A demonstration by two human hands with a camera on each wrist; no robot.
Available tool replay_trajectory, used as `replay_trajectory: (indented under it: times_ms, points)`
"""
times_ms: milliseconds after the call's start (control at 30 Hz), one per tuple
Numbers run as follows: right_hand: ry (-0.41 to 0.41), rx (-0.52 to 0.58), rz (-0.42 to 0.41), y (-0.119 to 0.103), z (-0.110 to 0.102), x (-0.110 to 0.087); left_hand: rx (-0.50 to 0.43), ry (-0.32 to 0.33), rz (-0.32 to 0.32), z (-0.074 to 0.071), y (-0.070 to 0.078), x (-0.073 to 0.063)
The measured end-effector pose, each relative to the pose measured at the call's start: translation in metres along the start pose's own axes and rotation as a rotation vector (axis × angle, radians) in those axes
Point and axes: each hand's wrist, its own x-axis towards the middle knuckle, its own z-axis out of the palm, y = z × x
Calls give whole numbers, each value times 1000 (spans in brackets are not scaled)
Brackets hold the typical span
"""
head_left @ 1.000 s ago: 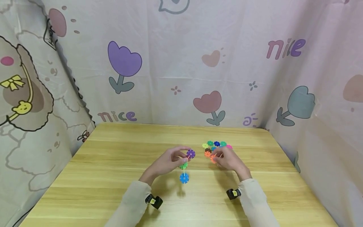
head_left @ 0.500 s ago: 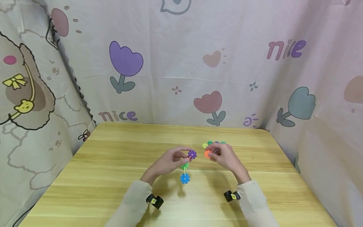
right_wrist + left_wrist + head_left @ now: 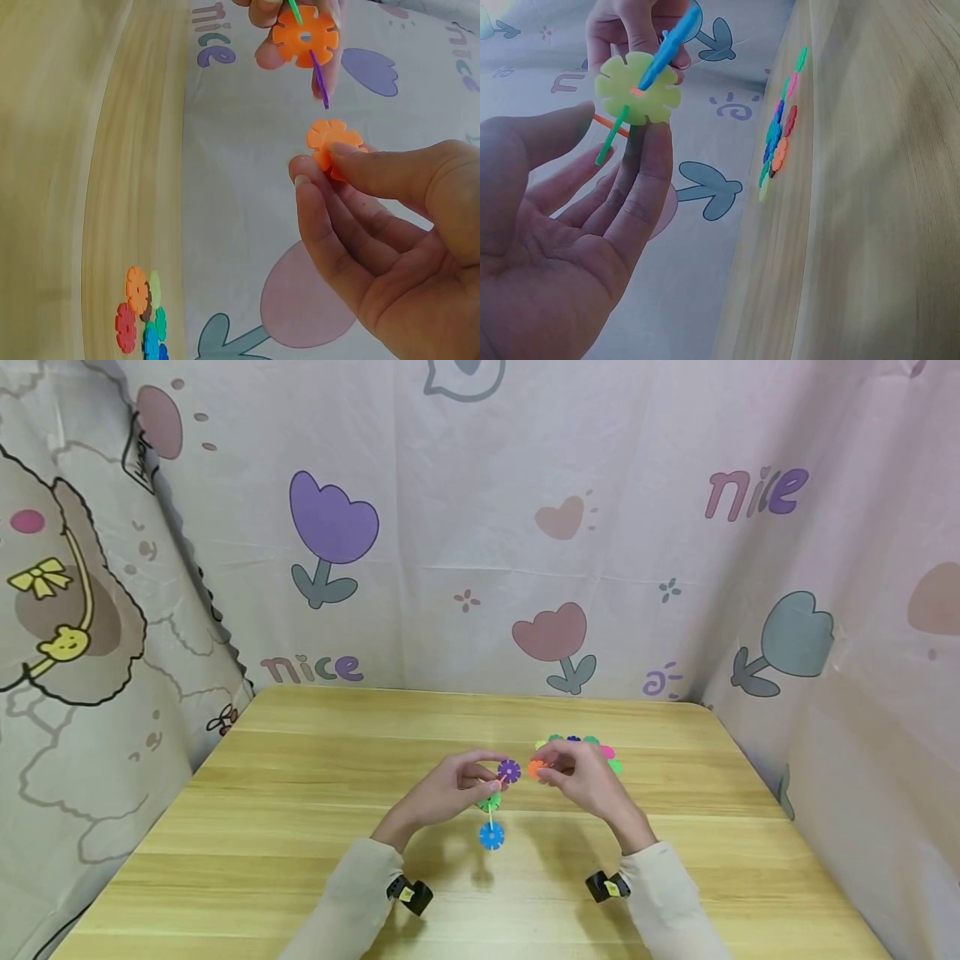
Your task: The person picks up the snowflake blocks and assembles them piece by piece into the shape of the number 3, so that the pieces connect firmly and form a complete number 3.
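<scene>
My left hand [image 3: 450, 789] pinches a joined chain of notched plastic snowflake discs above the table. A purple disc [image 3: 509, 771] is at its upper end, and a blue disc [image 3: 492, 836] hangs lowest. Between them are a green disc [image 3: 491, 802], a yellow disc [image 3: 619, 82] and an orange disc [image 3: 289, 46] slotted edgewise into one another. My right hand [image 3: 588, 777] pinches a loose orange snowflake disc [image 3: 326, 139] between thumb and fingertips. This loose disc is held just right of the purple one, with a small gap between them.
Loose discs lie in a cluster on the wooden table [image 3: 315, 860], partly behind the right hand: pink [image 3: 607, 752], green [image 3: 616, 767], red [image 3: 126, 328] and others. A printed curtain [image 3: 450, 527] hangs behind the table and along both sides.
My right hand has lifted an orange disc from the cluster and brought it left toward the purple disc. The left hand has stayed nearly still with the chain.
</scene>
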Motion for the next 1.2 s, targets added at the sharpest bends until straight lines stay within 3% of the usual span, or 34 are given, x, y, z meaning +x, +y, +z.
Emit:
replay_trajectory:
  times_ms: [400, 833, 1200]
  points:
    - [-3, -5, -54, -1, 1, 0, 5, -9, 0, 0, 1, 1]
    - [-11, -11, -41, -1, 6, 1, -6, -11, -19, 0, 2, 0]
    - [70, -18, -64, -4, 10, 1, 3, 7, -20, 1, 1, 1]
